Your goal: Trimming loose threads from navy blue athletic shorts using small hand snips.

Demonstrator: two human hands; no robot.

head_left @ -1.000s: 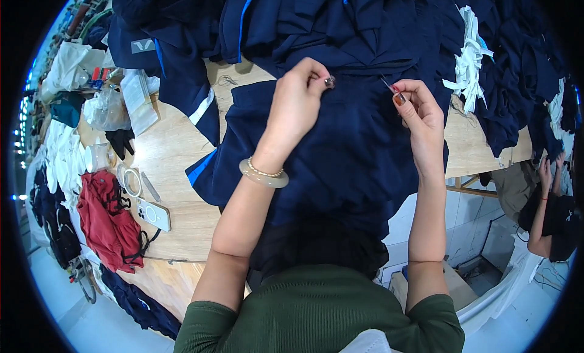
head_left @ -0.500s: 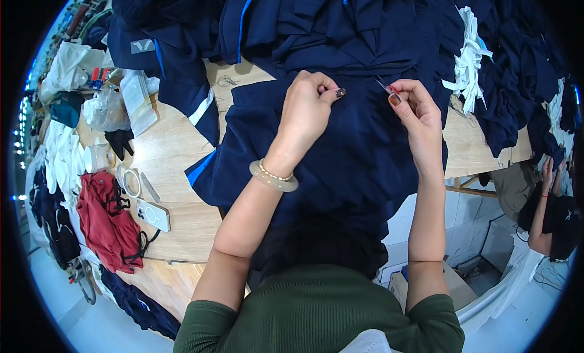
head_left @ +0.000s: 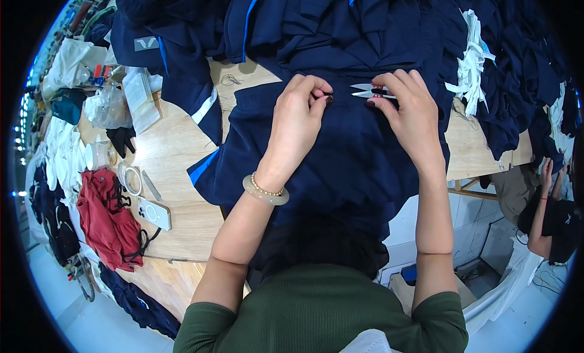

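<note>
A navy garment (head_left: 340, 152) with a blue and white side piece is spread over the table edge in front of me. My right hand (head_left: 406, 103) grips small thread snips (head_left: 365, 90), whose two blades stand apart and point left. Left of the blade tips, my left hand (head_left: 299, 106) is closed in a pinch over the garment's far edge. Whatever lies between those fingertips is too small to make out; it may be cloth or thread. A gap separates the blades from my left fingers.
Navy garments (head_left: 340, 36) are heaped along the far side, with white strips (head_left: 471, 67) on them at right. On the wooden table (head_left: 182, 170) at left lie a phone (head_left: 154, 213), a roll of tape (head_left: 132, 180), a red bag (head_left: 106, 219) and plastic bags (head_left: 108, 108). Another person (head_left: 550, 213) sits at far right.
My right hand has turned and moved left, bringing the snips' blades level and closer to my left hand. My left hand has shifted slightly left and remains pinched.
</note>
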